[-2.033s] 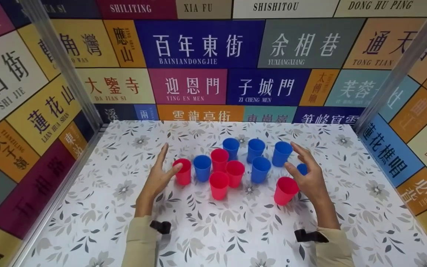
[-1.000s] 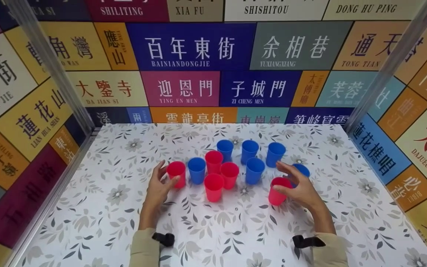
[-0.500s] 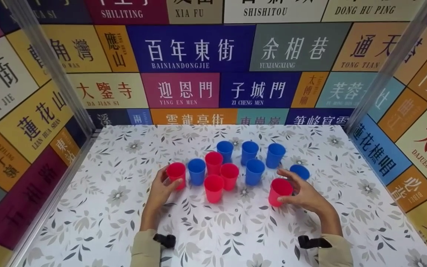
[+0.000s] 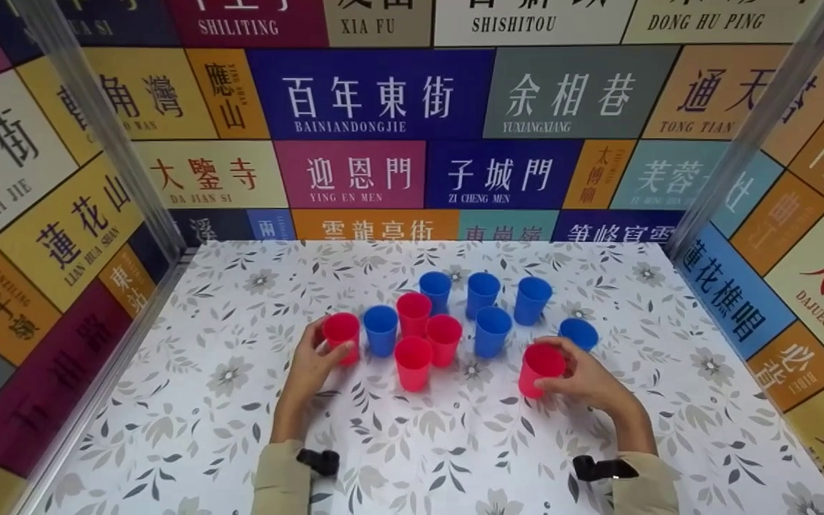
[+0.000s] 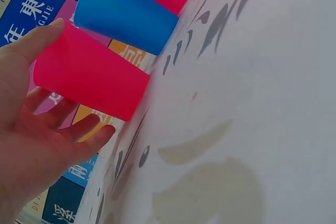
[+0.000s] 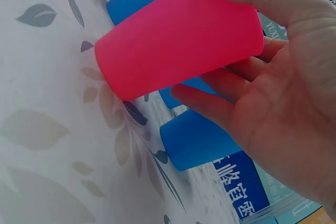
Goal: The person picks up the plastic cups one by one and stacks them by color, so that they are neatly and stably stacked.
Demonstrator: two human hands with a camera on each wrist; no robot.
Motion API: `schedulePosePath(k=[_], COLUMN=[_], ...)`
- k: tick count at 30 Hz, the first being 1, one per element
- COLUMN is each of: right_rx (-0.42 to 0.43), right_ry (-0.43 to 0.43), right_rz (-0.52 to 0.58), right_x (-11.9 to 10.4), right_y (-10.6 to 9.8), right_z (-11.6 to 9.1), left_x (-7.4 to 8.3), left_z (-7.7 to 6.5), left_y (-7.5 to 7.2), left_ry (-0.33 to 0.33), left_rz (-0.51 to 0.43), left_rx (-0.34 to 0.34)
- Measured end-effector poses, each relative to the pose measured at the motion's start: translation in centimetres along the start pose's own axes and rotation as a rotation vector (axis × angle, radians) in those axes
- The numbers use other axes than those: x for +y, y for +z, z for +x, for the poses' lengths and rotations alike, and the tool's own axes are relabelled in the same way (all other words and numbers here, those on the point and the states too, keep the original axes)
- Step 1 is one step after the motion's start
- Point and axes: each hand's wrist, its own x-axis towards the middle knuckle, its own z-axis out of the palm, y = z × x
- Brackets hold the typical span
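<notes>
My left hand (image 4: 314,361) holds the leftmost red plastic cup (image 4: 341,337) near its rim, thumb on the near side and fingers round the back. In the left wrist view that red cup (image 5: 89,72) stands on the patterned cloth beside a blue cup (image 5: 126,11). On the right, my right hand (image 4: 584,375) grips another red cup (image 4: 541,372). The right wrist view shows the thumb on this red cup's side (image 6: 178,35) and the fingers behind it. Its base is at the cloth. Just behind it stands a blue cup (image 4: 579,334).
Three red cups (image 4: 413,365) cluster mid-table, with a blue cup (image 4: 380,331) to their left. Several more blue cups (image 4: 492,332) stand behind and to the right. Sign-printed walls (image 4: 369,93) enclose the back and sides of the floral table (image 4: 412,450).
Both hands have come in to the outer red cups, and their fingers have closed round them. The cups have kept their places; the head view has shifted slightly.
</notes>
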Motion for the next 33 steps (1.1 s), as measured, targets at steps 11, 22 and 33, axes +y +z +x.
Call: schedulePosePath(k=[11,22,33], right_rx=[0.033,0.078,0.101], right_ry=[-0.065,-0.18,-0.252], right_rz=[0.048,0.043,0.037], right_x=[-2.1,-5.9,-8.7], right_y=[0.2,0.5,1.5], right_z=[-0.4,-1.6,-2.8], left_x=[0.2,0.1,0.1], left_z=[0.2,0.3,0.4], left_y=[0.2,0.3,0.2], left_ry=[-0.022,0.026,0.068], left_rz=[0.001,-0.018,0.0], left_rx=[0.011,0.003,-0.009])
